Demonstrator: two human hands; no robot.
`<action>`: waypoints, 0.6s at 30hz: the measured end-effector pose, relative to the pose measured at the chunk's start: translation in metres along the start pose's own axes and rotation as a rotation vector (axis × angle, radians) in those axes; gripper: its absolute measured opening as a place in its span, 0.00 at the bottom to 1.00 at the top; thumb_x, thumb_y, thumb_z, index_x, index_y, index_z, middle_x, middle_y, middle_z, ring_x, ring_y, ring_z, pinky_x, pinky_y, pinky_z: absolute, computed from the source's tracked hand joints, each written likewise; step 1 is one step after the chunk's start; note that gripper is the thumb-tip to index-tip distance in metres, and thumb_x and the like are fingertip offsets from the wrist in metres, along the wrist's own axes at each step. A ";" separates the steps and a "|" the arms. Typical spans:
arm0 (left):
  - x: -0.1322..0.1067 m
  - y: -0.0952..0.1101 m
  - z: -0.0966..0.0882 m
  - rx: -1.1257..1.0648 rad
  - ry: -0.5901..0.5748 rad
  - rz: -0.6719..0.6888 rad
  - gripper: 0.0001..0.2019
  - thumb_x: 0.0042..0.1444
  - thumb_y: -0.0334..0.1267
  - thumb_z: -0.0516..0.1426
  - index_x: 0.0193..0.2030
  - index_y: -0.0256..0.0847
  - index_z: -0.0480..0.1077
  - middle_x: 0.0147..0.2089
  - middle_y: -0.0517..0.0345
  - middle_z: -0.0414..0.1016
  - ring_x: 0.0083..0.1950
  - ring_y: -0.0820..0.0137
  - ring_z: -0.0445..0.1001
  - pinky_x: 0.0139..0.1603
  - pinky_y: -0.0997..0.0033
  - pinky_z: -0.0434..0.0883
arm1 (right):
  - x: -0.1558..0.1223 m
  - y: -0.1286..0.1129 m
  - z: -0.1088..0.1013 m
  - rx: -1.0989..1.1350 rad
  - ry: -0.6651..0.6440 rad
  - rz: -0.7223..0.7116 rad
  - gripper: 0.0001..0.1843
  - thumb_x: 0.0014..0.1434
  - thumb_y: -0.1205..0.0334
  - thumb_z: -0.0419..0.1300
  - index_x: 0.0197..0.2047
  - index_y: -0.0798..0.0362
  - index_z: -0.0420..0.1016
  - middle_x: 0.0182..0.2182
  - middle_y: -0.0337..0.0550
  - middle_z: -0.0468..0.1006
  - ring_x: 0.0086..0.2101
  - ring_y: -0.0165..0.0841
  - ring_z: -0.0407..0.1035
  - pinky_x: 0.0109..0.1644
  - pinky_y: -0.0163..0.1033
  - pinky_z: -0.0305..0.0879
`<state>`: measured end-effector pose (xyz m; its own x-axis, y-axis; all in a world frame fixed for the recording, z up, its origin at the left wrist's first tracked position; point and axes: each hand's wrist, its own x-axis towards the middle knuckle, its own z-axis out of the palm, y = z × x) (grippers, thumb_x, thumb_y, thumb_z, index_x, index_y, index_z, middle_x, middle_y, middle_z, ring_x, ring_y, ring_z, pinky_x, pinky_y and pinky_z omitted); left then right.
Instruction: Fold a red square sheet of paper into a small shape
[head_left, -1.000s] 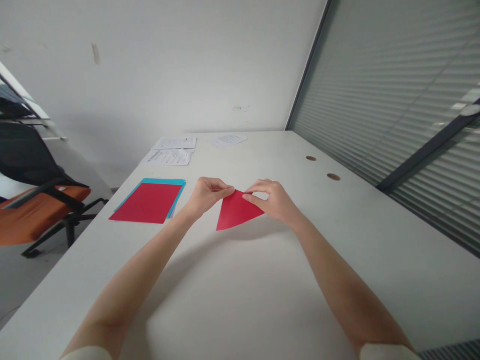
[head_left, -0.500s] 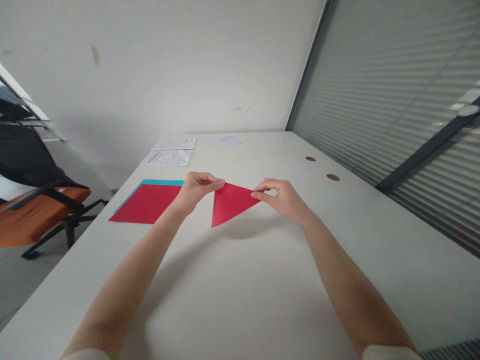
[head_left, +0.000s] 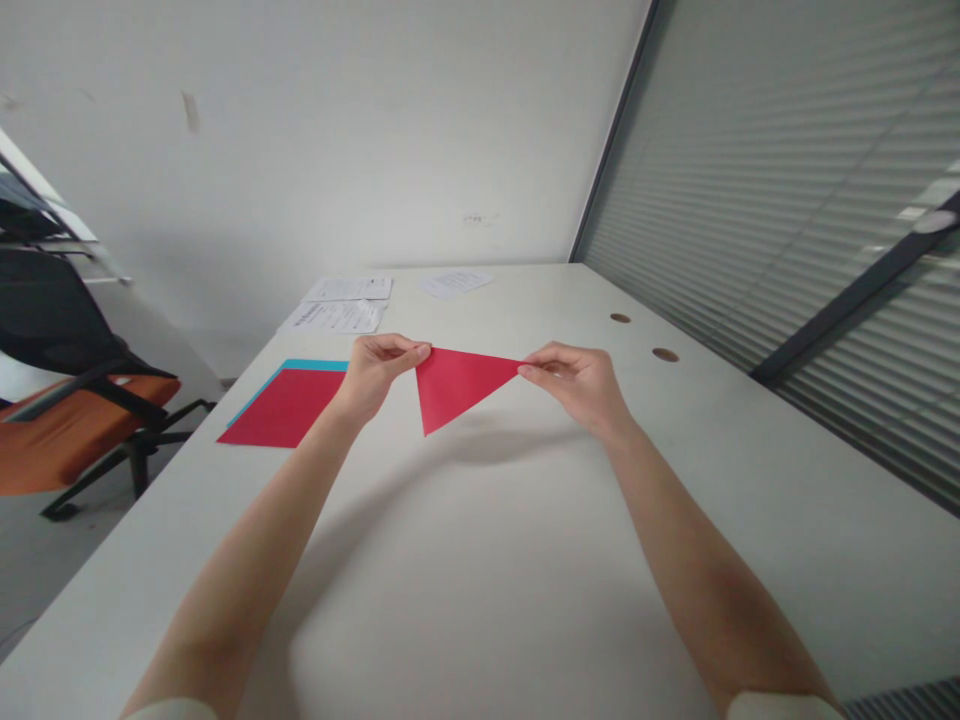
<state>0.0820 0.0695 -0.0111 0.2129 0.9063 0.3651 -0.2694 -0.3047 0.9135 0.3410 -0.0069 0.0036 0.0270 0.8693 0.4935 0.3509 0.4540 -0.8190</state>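
Observation:
A red paper triangle (head_left: 459, 385) hangs above the white table, stretched between my two hands with one corner pointing down. My left hand (head_left: 377, 372) pinches its upper left corner between thumb and fingers. At the right tip, my right hand (head_left: 581, 380) is closed on the paper with thumb and forefinger. Left of my left hand lies a flat red sheet (head_left: 281, 405), partly covered from view by my left wrist. A blue sheet (head_left: 319, 365) shows along that sheet's back and left edges.
Printed papers (head_left: 341, 316) lie at the table's far left, with another sheet (head_left: 457, 283) near the wall. Two round holes (head_left: 665, 355) are in the table (head_left: 480, 600) by the blinds on the right. An orange-seated chair (head_left: 82, 420) stands off the left edge.
The red triangle has been raised slightly and turned, its upper edge now more level. My left hand moved a little left, my right hand a little right and up.

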 end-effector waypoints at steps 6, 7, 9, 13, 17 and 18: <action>0.000 0.000 0.000 0.030 0.008 0.003 0.12 0.38 0.45 0.72 0.26 0.41 0.80 0.31 0.54 0.82 0.33 0.70 0.78 0.39 0.69 0.75 | -0.001 -0.002 0.000 -0.026 0.014 0.003 0.08 0.52 0.55 0.68 0.29 0.51 0.81 0.29 0.41 0.81 0.32 0.34 0.73 0.39 0.40 0.69; 0.000 -0.001 0.000 0.042 0.012 0.004 0.13 0.38 0.46 0.72 0.26 0.41 0.80 0.31 0.54 0.82 0.33 0.70 0.79 0.39 0.68 0.75 | -0.001 -0.003 0.000 -0.031 0.013 0.006 0.09 0.52 0.54 0.68 0.29 0.51 0.82 0.29 0.42 0.81 0.32 0.34 0.73 0.39 0.41 0.69; 0.000 0.000 0.000 0.066 0.022 0.011 0.14 0.38 0.47 0.72 0.26 0.40 0.80 0.32 0.53 0.82 0.33 0.69 0.79 0.40 0.67 0.75 | -0.001 -0.004 0.000 -0.039 0.013 0.007 0.09 0.52 0.53 0.67 0.29 0.50 0.82 0.30 0.42 0.81 0.33 0.35 0.74 0.39 0.41 0.69; 0.000 0.001 0.002 0.103 0.037 0.043 0.14 0.38 0.47 0.72 0.26 0.40 0.80 0.31 0.53 0.82 0.33 0.68 0.79 0.39 0.67 0.76 | -0.001 -0.003 -0.001 -0.045 0.016 0.002 0.09 0.52 0.54 0.68 0.29 0.50 0.82 0.29 0.42 0.81 0.32 0.35 0.74 0.39 0.41 0.69; -0.001 0.002 0.003 0.144 0.042 0.052 0.15 0.38 0.48 0.71 0.27 0.40 0.80 0.31 0.52 0.82 0.33 0.67 0.78 0.39 0.67 0.76 | 0.001 0.000 -0.002 -0.050 0.027 0.004 0.08 0.51 0.54 0.68 0.29 0.50 0.83 0.29 0.42 0.82 0.32 0.34 0.74 0.39 0.41 0.69; -0.001 0.002 0.003 0.152 0.040 0.052 0.15 0.39 0.49 0.71 0.28 0.39 0.81 0.31 0.52 0.82 0.33 0.67 0.79 0.39 0.66 0.76 | 0.001 0.000 -0.002 -0.057 0.033 0.007 0.09 0.51 0.54 0.68 0.29 0.50 0.83 0.29 0.42 0.82 0.32 0.34 0.74 0.39 0.41 0.69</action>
<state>0.0844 0.0676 -0.0091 0.1644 0.8980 0.4081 -0.1333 -0.3897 0.9112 0.3430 -0.0061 0.0046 0.0597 0.8652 0.4978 0.4030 0.4353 -0.8050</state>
